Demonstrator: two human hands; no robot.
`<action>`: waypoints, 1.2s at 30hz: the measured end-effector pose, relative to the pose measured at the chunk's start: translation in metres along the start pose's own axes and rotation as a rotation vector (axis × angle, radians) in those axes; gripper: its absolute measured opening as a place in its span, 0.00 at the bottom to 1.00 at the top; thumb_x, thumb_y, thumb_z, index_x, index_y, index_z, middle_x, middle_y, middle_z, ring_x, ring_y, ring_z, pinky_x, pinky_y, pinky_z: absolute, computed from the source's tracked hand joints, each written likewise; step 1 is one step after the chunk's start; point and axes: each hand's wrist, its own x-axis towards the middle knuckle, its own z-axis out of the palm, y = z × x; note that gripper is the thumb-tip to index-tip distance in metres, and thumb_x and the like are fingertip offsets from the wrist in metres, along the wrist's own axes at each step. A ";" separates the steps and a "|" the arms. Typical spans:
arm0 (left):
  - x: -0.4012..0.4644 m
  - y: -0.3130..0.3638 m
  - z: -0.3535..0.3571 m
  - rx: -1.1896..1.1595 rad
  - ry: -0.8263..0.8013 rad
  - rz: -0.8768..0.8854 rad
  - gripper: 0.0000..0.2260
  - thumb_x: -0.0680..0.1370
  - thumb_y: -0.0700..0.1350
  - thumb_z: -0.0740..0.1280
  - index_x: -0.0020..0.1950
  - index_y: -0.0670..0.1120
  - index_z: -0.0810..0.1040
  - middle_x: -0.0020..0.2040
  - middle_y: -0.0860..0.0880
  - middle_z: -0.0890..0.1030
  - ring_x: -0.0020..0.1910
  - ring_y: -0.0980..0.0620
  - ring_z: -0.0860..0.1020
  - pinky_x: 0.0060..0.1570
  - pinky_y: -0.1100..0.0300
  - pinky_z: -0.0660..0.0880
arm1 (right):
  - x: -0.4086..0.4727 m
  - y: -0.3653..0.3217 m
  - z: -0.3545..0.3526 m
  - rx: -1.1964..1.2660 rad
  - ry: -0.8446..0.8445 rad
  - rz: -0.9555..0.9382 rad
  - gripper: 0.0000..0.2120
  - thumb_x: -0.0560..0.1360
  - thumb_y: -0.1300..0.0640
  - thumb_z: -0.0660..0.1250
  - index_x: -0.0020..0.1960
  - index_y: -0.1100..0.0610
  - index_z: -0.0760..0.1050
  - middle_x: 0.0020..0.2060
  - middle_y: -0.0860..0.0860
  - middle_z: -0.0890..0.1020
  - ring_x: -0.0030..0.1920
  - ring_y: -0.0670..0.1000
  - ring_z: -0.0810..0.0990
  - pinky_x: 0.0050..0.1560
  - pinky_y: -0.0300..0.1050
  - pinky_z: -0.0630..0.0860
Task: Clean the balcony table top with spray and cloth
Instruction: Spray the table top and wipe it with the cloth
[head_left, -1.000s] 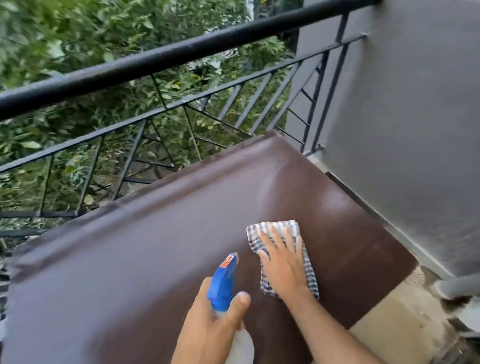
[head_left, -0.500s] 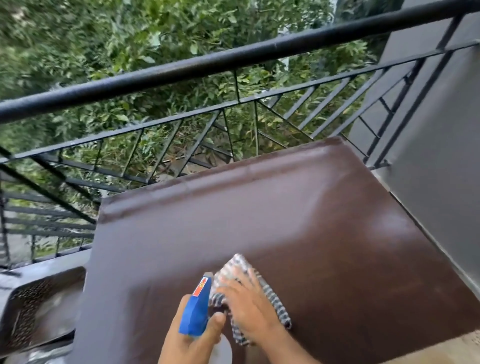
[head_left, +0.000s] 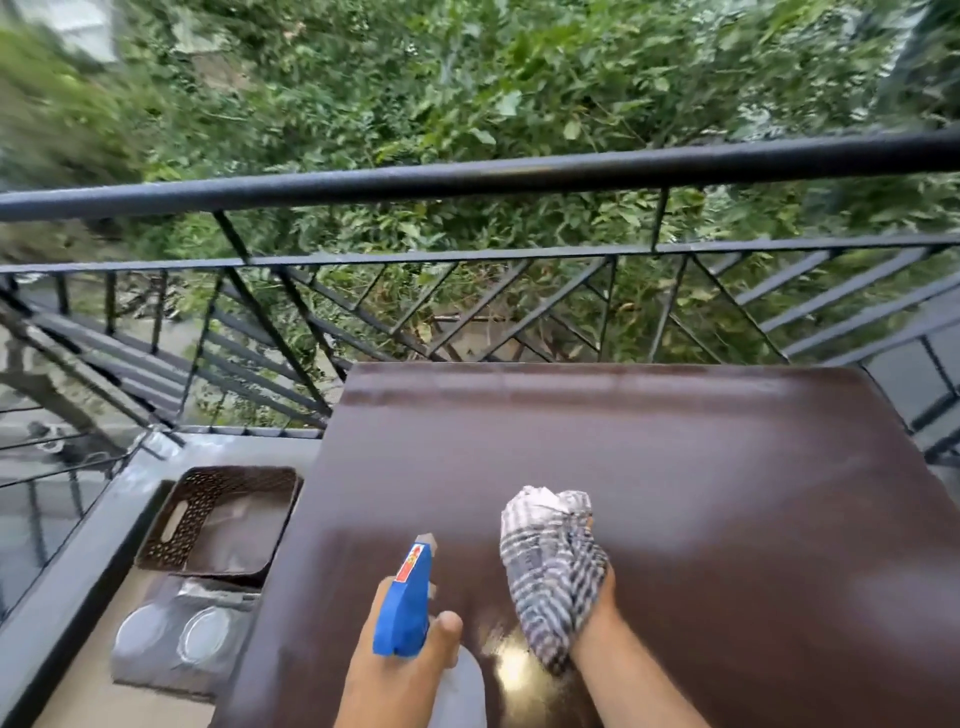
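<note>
The brown table (head_left: 701, 519) filled the lower right of your view, its far edge near the black railing (head_left: 467, 176), green foliage (head_left: 519, 78) beyond. On the floor to the table's left sat a dark perforated basket (head_left: 171, 519), and nearer you a grey tray (head_left: 176, 639) with two round lids.

Your hands were apart, side by side over the table's near edge. Your left hand (head_left: 400, 675) was curled round the neck of the spray bottle (head_left: 405, 608), thumb up against its blue head, nozzle aimed away from you across the table. Your right hand (head_left: 597, 608) gripped the checked cloth (head_left: 545, 561), bunched into a wad that covered your fingers. You held the cloth just right of the nozzle; whether it touched the table I cannot tell. A glossy patch shone on the table between your wrists.
</note>
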 end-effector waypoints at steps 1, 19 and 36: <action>0.001 -0.002 -0.004 -0.014 0.025 0.001 0.23 0.60 0.63 0.66 0.52 0.82 0.72 0.38 0.65 0.79 0.38 0.44 0.82 0.52 0.48 0.77 | -0.002 -0.001 0.004 0.090 -0.085 0.082 0.28 0.83 0.59 0.61 0.33 0.36 0.84 0.35 0.40 0.85 0.37 0.41 0.85 0.34 0.37 0.81; 0.129 -0.067 -0.210 -0.163 0.208 -0.226 0.24 0.67 0.64 0.69 0.43 0.42 0.81 0.36 0.50 0.84 0.39 0.62 0.80 0.37 0.73 0.70 | 0.057 0.139 0.164 0.032 -0.201 -0.047 0.22 0.80 0.48 0.58 0.58 0.62 0.83 0.58 0.61 0.83 0.57 0.61 0.83 0.52 0.59 0.82; 0.254 -0.152 -0.353 -0.176 0.265 -0.272 0.27 0.72 0.61 0.70 0.58 0.40 0.80 0.42 0.51 0.81 0.31 0.67 0.76 0.33 0.69 0.73 | 0.158 0.288 0.282 -0.187 0.013 0.017 0.23 0.69 0.52 0.70 0.58 0.65 0.81 0.48 0.65 0.83 0.42 0.62 0.82 0.49 0.55 0.78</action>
